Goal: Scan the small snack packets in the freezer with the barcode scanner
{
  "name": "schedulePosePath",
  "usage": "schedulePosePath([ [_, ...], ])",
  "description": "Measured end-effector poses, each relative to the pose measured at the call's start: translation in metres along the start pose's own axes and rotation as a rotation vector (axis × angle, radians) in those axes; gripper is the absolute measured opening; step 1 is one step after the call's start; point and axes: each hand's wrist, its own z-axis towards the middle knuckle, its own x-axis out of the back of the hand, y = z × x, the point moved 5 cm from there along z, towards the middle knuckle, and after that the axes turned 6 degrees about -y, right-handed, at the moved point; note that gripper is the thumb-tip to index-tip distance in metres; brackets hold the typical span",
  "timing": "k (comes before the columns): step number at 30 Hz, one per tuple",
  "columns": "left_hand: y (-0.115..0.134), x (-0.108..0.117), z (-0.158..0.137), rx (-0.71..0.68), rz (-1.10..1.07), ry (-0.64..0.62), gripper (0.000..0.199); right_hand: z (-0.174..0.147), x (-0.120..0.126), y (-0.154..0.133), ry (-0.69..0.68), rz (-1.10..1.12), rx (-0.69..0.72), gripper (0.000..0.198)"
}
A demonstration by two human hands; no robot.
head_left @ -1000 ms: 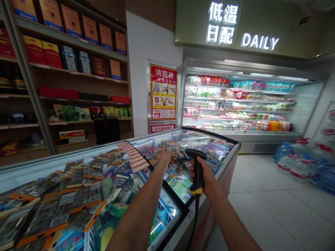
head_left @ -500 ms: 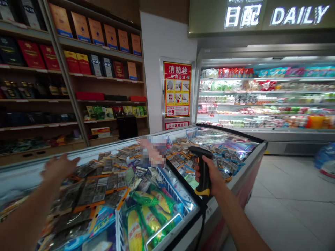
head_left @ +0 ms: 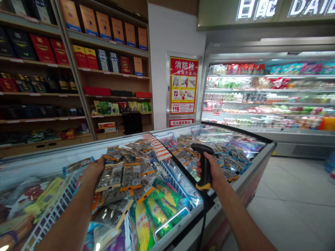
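My right hand is closed around the black-and-yellow handle of a barcode scanner. The scanner stands upright above the freezer's near edge, its cable hanging down. My left hand reaches into the chest freezer, fingers stretched against the left side of a heap of flat, dark packets with orange edges and barcodes. Its fingertips touch the packets and are partly hidden. Right of the heap's front, green-and-yellow corn packs lie in a white wire basket.
A white wire divider runs at left, with other frozen packs beyond it. A black-edged glass lid covers the freezer's far part. Shelves of boxes stand behind; a lit refrigerated display is at back right.
My left hand has moved right and slightly down, against the packets. Packets from the left now lie heaped towards the middle, uncovering the wire divider. My right hand still holds the scanner.
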Motion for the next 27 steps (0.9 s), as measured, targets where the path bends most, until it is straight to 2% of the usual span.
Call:
schedulePosePath([
  [2, 0.023, -0.014, -0.018, 0.041, -0.117, -0.035, 0.059, -0.002, 0.001, -0.003, 0.002, 0.003, 0.005, 0.021],
  [5, 0.051, -0.02, -0.039, 0.016, -0.248, 0.1, 0.06, -0.006, 0.006, -0.008, -0.001, 0.013, 0.013, 0.022],
  [10, 0.07, -0.001, -0.056, -0.044, -0.328, 0.261, 0.057, -0.014, 0.021, -0.017, 0.003, 0.016, 0.041, 0.021],
  [12, 0.085, 0.008, -0.065, -0.186, -0.251, 0.276, 0.056, -0.017, 0.026, -0.019, 0.002, 0.014, 0.054, 0.022],
  [13, 0.098, 0.009, -0.073, -0.297, -0.192, 0.251, 0.055, -0.017, 0.027, -0.019, -0.003, 0.015, 0.057, 0.021],
  [15, 0.132, -0.004, -0.096, -0.588, -0.055, 0.119, 0.05, -0.018, 0.029, -0.019, -0.016, 0.022, 0.057, 0.021],
  [17, 0.167, -0.029, -0.127, -0.854, 0.016, -0.051, 0.043, -0.019, 0.029, -0.017, -0.025, 0.028, 0.049, 0.022],
  [19, 0.196, -0.058, -0.155, -0.987, 0.041, -0.193, 0.044, -0.021, 0.031, -0.015, -0.018, 0.03, 0.038, 0.022],
  [21, 0.217, -0.085, -0.176, -1.05, 0.056, -0.336, 0.043, -0.023, 0.035, -0.013, 0.0, 0.03, 0.033, 0.023],
  [23, 0.23, -0.107, -0.187, -1.053, 0.139, -0.423, 0.038, -0.026, 0.04, -0.011, 0.029, 0.032, 0.031, 0.024],
  [27, 0.236, -0.124, -0.183, -0.991, 0.263, -0.429, 0.025, -0.032, 0.049, -0.004, 0.087, 0.03, 0.026, 0.024],
])
